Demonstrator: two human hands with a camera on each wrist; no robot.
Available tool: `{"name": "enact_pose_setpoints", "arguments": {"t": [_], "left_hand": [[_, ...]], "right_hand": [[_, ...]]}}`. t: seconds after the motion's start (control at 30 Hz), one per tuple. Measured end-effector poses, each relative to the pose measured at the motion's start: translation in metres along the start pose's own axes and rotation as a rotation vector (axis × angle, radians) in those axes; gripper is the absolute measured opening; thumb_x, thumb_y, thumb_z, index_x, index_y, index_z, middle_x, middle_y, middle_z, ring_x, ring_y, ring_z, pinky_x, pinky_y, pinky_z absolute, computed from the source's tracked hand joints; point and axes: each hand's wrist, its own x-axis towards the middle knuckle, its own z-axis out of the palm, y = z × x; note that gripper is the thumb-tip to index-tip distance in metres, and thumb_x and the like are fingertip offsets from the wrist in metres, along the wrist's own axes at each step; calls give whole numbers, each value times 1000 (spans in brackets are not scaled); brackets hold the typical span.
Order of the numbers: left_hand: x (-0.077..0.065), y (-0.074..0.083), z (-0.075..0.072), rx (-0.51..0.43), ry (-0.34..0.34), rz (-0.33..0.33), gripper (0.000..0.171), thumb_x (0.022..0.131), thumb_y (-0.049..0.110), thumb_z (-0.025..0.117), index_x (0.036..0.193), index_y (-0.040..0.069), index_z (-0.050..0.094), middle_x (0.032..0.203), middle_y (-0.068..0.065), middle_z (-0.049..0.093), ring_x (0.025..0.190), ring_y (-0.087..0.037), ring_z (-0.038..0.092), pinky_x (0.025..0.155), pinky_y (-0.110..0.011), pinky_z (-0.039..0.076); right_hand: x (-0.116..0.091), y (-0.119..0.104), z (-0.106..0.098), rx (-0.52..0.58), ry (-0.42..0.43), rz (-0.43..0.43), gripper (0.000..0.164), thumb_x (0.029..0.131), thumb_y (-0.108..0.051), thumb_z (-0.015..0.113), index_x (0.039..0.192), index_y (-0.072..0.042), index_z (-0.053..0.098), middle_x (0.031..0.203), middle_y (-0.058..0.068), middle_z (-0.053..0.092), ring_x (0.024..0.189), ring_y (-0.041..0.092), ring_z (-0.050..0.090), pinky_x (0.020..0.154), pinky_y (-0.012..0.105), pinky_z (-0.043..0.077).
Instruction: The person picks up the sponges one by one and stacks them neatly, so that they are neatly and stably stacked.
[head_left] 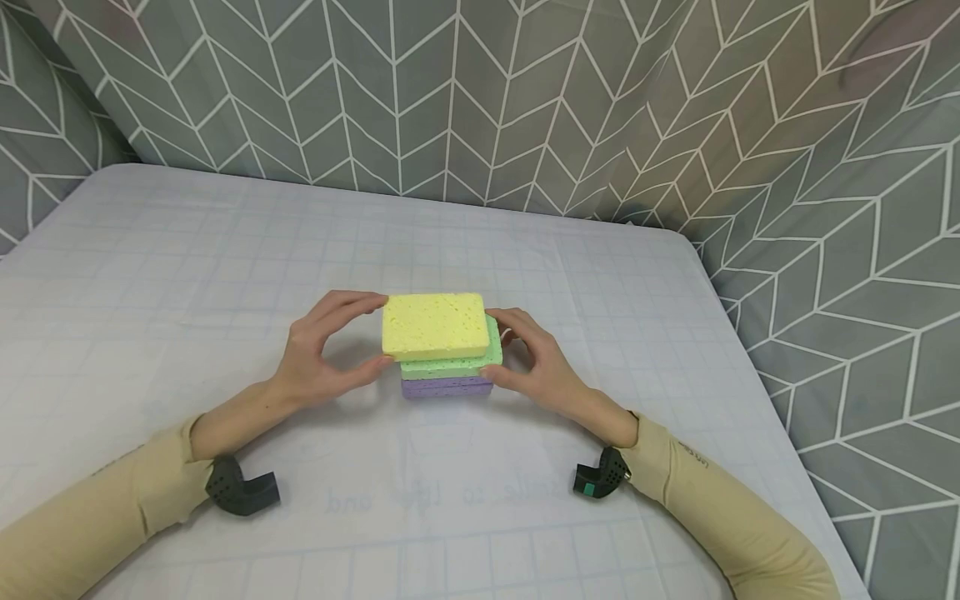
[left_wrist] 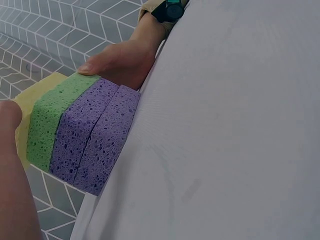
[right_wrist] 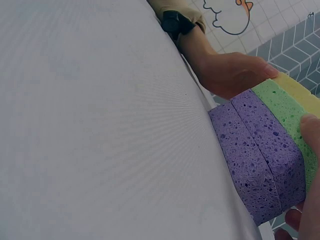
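Note:
Several sponges are stacked in the middle of the table: a yellow sponge [head_left: 435,327] on top, a green sponge [head_left: 442,371] under it and two purple sponges [head_left: 446,388] at the bottom. My left hand [head_left: 318,350] pinches the yellow sponge by its left end, thumb at the near corner and fingers at the far one. On the other side, my right hand [head_left: 543,362] grips the right end of the green sponge, its thumb [right_wrist: 311,131] pressed on the green edge. The yellow sponge sits shifted left over the green one. A seam [left_wrist: 90,137] parts the two purple sponges.
A pale cloth with a faint grid covers the table [head_left: 225,250]. Grey curtain [head_left: 427,92] with white zigzag lines hangs behind and to the right. Each wrist carries a black camera, one at the left cuff [head_left: 242,487], one at the right [head_left: 602,475].

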Motion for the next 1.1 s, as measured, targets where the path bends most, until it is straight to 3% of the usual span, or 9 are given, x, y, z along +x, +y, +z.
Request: {"name": "enact_pose_setpoints", "arguments": {"t": [0.1, 0.27, 0.6, 0.87, 1.1], "left_hand": [[0, 1, 1, -3, -5, 1, 62, 85, 42, 74, 121, -8, 66, 114, -23, 67, 109, -18, 61, 94, -20, 50], [0, 2, 2, -13, -1, 8, 62, 86, 41, 74, 120, -9, 66, 114, -23, 67, 110, -18, 62, 93, -21, 51], [0, 5, 4, -20, -15, 1, 62, 86, 41, 75, 122, -8, 65, 116, -22, 67, 112, -19, 62, 92, -22, 51], [-1, 8, 5, -29, -27, -8, 62, 86, 40, 75, 123, -8, 65, 117, -22, 66, 112, -18, 61, 94, -21, 51], [-1, 10, 9, -41, -19, 3, 60, 86, 39, 75, 122, -9, 65, 116, -22, 67, 112, -20, 62, 93, -23, 52]], "right_hand": [[-1, 1, 0, 2, 6, -4, 78, 87, -44, 75, 143, 3, 48, 127, 20, 58, 108, 21, 51, 86, 57, 51], [-1, -1, 1, -20, 6, 12, 80, 88, -55, 69, 143, -1, 49, 125, 15, 59, 108, 18, 52, 87, 48, 52], [1, -2, 1, -50, 10, 5, 80, 87, -61, 67, 143, -5, 50, 126, 11, 60, 109, 19, 53, 88, 38, 52], [1, -2, 1, -35, 9, -1, 82, 87, -61, 68, 143, -4, 50, 125, 12, 60, 109, 18, 53, 88, 43, 53], [1, -2, 0, 5, 5, -16, 82, 85, -51, 75, 142, 2, 49, 126, 18, 59, 109, 19, 52, 87, 52, 51]]}}
